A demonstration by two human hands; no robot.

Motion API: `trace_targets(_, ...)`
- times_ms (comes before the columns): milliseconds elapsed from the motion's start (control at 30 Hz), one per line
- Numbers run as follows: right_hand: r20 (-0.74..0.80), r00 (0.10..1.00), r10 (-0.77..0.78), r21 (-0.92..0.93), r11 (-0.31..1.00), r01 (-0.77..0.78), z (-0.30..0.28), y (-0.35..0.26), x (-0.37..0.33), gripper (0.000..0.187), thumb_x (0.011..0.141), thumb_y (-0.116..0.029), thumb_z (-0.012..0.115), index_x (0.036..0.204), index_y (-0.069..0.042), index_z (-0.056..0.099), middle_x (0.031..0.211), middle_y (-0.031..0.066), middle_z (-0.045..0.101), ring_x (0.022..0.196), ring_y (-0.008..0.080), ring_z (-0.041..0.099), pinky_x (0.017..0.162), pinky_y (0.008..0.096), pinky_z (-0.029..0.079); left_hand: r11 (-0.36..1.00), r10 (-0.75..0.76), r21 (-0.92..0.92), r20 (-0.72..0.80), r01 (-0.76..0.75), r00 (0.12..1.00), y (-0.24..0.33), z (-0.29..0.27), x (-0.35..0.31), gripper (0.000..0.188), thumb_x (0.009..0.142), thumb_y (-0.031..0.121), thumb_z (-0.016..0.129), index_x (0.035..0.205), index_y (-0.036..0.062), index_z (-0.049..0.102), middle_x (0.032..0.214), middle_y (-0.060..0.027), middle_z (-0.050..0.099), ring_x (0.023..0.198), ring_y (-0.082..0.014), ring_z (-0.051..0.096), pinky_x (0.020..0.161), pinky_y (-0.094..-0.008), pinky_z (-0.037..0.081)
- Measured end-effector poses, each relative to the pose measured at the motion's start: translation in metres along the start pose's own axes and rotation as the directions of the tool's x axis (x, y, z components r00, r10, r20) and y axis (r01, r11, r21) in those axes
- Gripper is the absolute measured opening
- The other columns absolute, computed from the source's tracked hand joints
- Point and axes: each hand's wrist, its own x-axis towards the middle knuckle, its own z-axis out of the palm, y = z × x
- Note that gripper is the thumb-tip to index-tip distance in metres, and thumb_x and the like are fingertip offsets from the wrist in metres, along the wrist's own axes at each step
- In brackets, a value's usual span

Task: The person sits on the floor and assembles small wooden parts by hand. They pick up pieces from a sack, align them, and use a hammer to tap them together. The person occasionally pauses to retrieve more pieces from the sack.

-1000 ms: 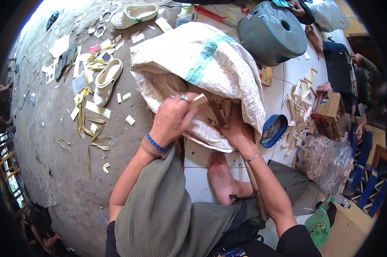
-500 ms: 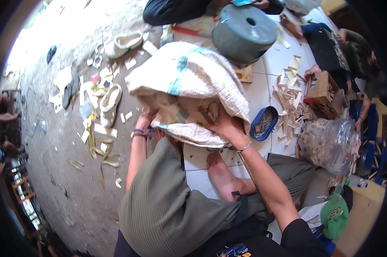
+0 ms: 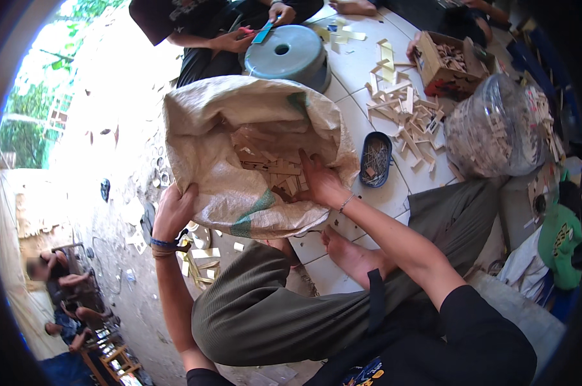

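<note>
A large whitish woven sack (image 3: 223,199) with green stripes stands before me, its mouth gaping toward me. Inside it lie many small flat wooden pieces (image 3: 279,168). My left hand (image 3: 176,209) is closed on the sack's left edge, thumb on the outer cloth. Reaching over the near right rim, my right hand (image 3: 322,183) is in the mouth with fingers spread beside the wooden pieces; its wrist crosses the rim. Some of its fingertips are hard to make out against the wood.
Right of the sack is a blue oval tray (image 3: 389,168) of nails. Beyond lie a heap of wooden pieces (image 3: 403,112), a filled cardboard box (image 3: 436,71) and a clear plastic container (image 3: 497,132). A co-worker's hands (image 3: 239,40) hold a teal item by an upturned grey tub (image 3: 284,61).
The sack's mouth has opened wider and tipped toward me, showing more wood inside. My left hand has moved outward to the sack's left edge. The view has shifted.
</note>
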Motion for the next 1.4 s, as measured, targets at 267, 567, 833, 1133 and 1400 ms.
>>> trace_targets(267,-0.143,0.989,0.042,0.068,0.997,-0.032,0.003,0.013,-0.003,0.136,0.062,-0.052,0.096,0.164,-0.006,0.019,0.149,0.0378,0.037,0.12,0.0559,0.06,0.096,0.0543,0.057,0.941,-0.111,-0.327,-0.067,0.084,0.991,0.053,-0.013,-0.013,0.035,0.097,0.022,0.068,0.119,-0.0042,0.071,0.105,-0.0059,0.074,0.096,-0.0148,0.067,0.084,-0.0286,0.051)
trace_targets(567,-0.134,0.976,0.172,0.065,0.984,-0.165,-0.01,0.016,-0.006,0.127,0.061,-0.044,0.098,0.158,-0.002,0.028,0.146,0.0377,0.04,0.123,0.0541,0.059,0.093,0.0538,0.058,0.863,-0.063,-0.504,-0.037,0.036,0.997,0.0,-0.002,-0.021,0.032,0.096,0.019,0.073,0.119,-0.0039,0.072,0.112,-0.0062,0.074,0.101,-0.0155,0.067,0.091,-0.0295,0.051)
trace_targets(833,-0.333,0.937,0.102,-0.122,0.981,-0.15,-0.026,0.032,-0.005,0.108,0.069,-0.047,0.092,0.148,0.008,0.042,0.112,0.034,0.065,0.1,0.0488,0.07,0.083,0.0535,0.059,0.904,-0.077,-0.422,0.008,0.074,0.997,-0.068,0.043,0.013,0.024,0.096,0.025,0.069,0.104,0.0025,0.075,0.094,-0.0027,0.07,0.08,-0.0109,0.064,0.069,-0.0264,0.05)
trace_targets(1133,0.162,0.986,0.028,-0.321,0.947,0.026,-0.045,-0.012,0.065,0.076,0.081,-0.037,0.083,0.136,0.004,0.052,0.104,0.0245,0.074,0.099,0.0411,0.072,0.085,0.05,0.058,0.889,-0.284,-0.378,-0.017,0.257,0.959,-0.15,0.095,0.023,0.027,0.093,0.022,0.069,0.104,-0.003,0.071,0.086,-0.0035,0.072,0.076,-0.0121,0.066,0.067,-0.0311,0.053)
trace_targets(1400,0.434,0.896,-0.094,-0.189,0.963,0.193,-0.05,-0.055,0.125,0.064,0.085,-0.056,0.076,0.105,0.005,0.076,0.107,0.0265,0.075,0.103,0.0395,0.072,0.093,0.0443,0.056,0.798,-0.158,-0.602,-0.146,0.04,0.977,-0.166,0.117,0.014,0.038,0.095,0.018,0.077,0.124,0.0005,0.059,0.095,-0.0048,0.073,0.076,-0.0111,0.067,0.069,-0.0294,0.056)
